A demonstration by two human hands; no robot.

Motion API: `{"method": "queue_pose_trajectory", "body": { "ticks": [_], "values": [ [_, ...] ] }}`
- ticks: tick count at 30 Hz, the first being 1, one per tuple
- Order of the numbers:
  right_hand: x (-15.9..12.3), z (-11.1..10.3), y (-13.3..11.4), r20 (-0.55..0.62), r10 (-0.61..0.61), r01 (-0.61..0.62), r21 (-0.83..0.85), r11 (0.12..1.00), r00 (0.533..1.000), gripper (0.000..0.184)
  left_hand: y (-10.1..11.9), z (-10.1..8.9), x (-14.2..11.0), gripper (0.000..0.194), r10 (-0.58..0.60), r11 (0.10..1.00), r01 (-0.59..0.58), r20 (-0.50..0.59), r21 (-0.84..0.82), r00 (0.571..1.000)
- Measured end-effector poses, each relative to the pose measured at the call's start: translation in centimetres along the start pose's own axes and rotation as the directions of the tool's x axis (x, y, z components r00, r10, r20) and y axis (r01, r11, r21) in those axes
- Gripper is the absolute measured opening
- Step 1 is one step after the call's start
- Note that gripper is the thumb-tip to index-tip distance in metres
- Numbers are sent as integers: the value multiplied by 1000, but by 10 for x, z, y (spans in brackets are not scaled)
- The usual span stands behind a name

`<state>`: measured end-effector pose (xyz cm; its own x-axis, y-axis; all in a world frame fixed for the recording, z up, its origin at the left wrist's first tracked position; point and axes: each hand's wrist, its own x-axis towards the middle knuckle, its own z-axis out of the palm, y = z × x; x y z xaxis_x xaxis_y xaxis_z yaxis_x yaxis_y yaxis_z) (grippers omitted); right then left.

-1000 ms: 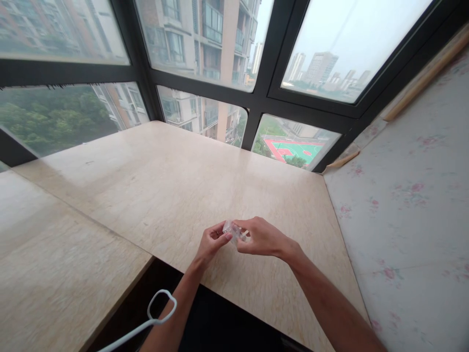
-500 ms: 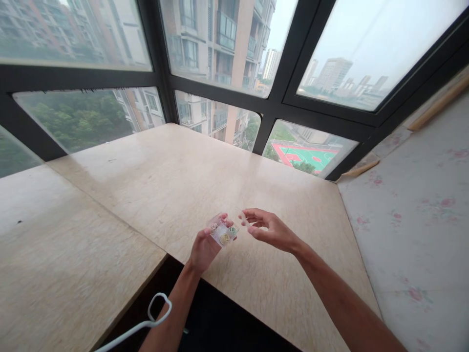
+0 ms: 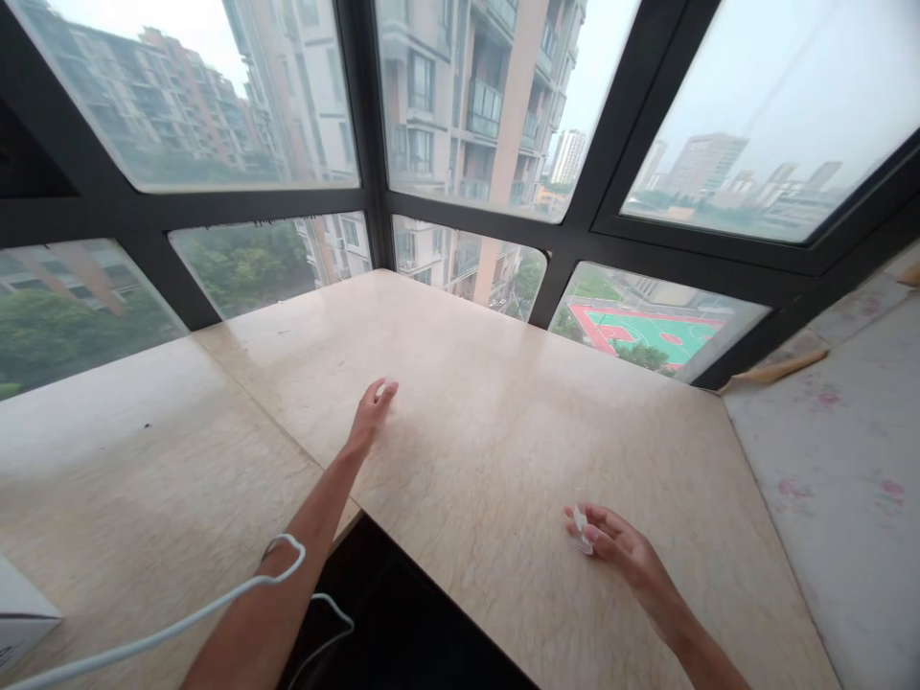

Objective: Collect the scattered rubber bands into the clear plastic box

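Observation:
My left hand (image 3: 370, 412) is stretched far forward over the beige stone tabletop (image 3: 489, 422), fingers drawn together. A small pale bit of the clear box (image 3: 389, 388) shows at its fingertips; the rest of the box is hidden. My right hand (image 3: 614, 544) rests low on the tabletop near its front right part. Its fingers pinch a small clear lid (image 3: 581, 529). The two hands are far apart.
A white cable (image 3: 216, 599) loops across my left forearm. A white box corner (image 3: 18, 618) sits at the lower left. Black window frames (image 3: 567, 240) close the far edge. A floral padded surface (image 3: 848, 479) borders the right side. A dark gap (image 3: 402, 613) opens below.
The hands have separated: my left hand moved forward and away with the clear box, and my right hand dropped toward the right with the lid. The view tilted up and leftward.

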<state>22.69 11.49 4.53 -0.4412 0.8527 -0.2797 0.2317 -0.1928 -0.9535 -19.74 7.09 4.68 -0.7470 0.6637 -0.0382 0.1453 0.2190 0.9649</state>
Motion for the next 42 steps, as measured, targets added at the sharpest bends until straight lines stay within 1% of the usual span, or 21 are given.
{"method": "queue_pose_trajectory", "body": {
  "ticks": [1, 2, 4, 6, 7, 9, 11, 14, 17, 19, 21, 23, 25, 28, 30, 33, 35, 37, 39, 41, 42],
  "values": [
    [-4, -2, 6, -38, 6, -5, 33, 999, 999, 53, 1, -3, 10, 71, 54, 983, -51, -14, 175, 998],
    [-7, -3, 12, -72, 7, -2, 69, 998, 997, 52, 3, -6, 18, 70, 106, 942, -103, 8, 318, 994],
    [-10, -6, 21, -114, 1, 13, 119, 993, 994, 51, 9, -10, 30, 68, 179, 843, -201, 93, 499, 979],
    [-11, -11, 28, -101, 3, 10, 131, 991, 995, 51, 15, -14, 38, 66, 206, 770, -269, 174, 578, 963],
    [-12, -13, 31, -80, 5, 5, 128, 992, 997, 51, 17, -15, 40, 65, 205, 748, -283, 196, 600, 959],
    [-12, -15, 35, -60, -3, 11, 123, 992, 998, 50, 21, -18, 41, 66, 186, 729, -275, 204, 627, 961],
    [-15, -15, 36, -93, -26, 38, 127, 991, 995, 49, 23, -21, 40, 70, 165, 745, -241, 178, 622, 970],
    [-23, -11, 38, -170, -64, 87, 130, 988, 983, 50, 26, -22, 32, 79, 186, 829, -240, 156, 505, 970],
    [-33, -9, 40, -206, -73, 105, 149, 983, 976, 51, 30, -12, 17, 84, 235, 918, -271, 152, 289, 960],
    [-40, -11, 42, -240, -83, 121, 151, 981, 967, 50, 35, 1, 4, 87, 226, 962, -245, 156, 118, 962],
    [-49, -17, 45, -294, -101, 145, 133, 980, 950, 51, 40, 18, -12, 92, 192, 981, -181, 193, -71, 962],
    [-60, -27, 47, -368, -113, 166, 113, 980, 923, 53, 46, 38, -30, 98, 170, 966, -108, 262, -236, 950],
    [-73, -41, 50, -453, -113, 181, 111, 977, 884, 57, 49, 61, -49, 103, 172, 939, -51, 337, -340, 926],
    [-93, -62, 56, -542, -90, 202, 150, 968, 835, 61, 50, 98, -82, 99, 178, 916, 28, 468, -401, 866],
    [-105, -72, 62, -610, -84, 231, 165, 959, 788, 65, 47, 124, -105, 93, 181, 904, 91, 567, -417, 804],
    [-117, -83, 73, -717, -107, 281, 129, 951, 689, 78, 41, 162, -143, 84, 202, 896, 163, 706, -413, 678],
    [-122, -88, 79, -742, -141, 300, 85, 950, 656, 88, 38, 183, -167, 78, 210, 912, 172, 785, -371, 582],
    [-124, -94, 83, -738, -174, 291, 31, 956, 652, 91, 38, 202, -189, 70, 227, 936, 129, 842, -328, 490],
    [-125, -98, 83, -723, -193, 252, -27, 967, 663, 85, 39, 218, -207, 62, 274, 948, 37, 867, -317, 416],
    [-123, -101, 82, -719, -213, 214, -92, 972, 661, 77, 42, 231, -220, 58, 332, 942, -87, 868, -324, 368],
    [-121, -103, 81, -723, -230, 206, -123, 971, 651, 75, 43, 237, -225, 58, 356, 934, -154, 866, -322, 350]
  ]
}}
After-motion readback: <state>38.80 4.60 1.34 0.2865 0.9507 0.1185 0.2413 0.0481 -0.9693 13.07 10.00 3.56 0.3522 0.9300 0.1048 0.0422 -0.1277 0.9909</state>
